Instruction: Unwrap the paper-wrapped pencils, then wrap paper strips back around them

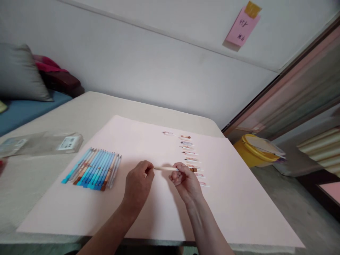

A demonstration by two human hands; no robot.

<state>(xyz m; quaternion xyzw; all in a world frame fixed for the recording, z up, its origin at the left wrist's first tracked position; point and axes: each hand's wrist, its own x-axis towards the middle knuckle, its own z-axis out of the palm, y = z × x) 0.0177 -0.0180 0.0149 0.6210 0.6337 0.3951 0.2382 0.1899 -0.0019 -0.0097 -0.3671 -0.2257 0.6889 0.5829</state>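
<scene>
A pale cream pen [165,168] with a brown end is held level above the pink sheet, between my two hands. My right hand [187,182] is closed around the brown-ended side of it. At its thin left end, the fingertips of my left hand [138,181] are pinched together; whether they hold a small part of it is too small to tell. Beyond and beside my right hand lies a column of slim white patterned pens [189,153], partly hidden by that hand. To the left of my left hand, several blue, brown and clear pens [98,168] lie side by side.
The pink sheet [239,212] covers much of the pale table [106,101]. A single pen [168,133] lies near its far edge. Clear plastic packaging [53,143] rests at the left. A yellow bucket [248,152] stands off the table's right side. A wall [146,63] borders the back.
</scene>
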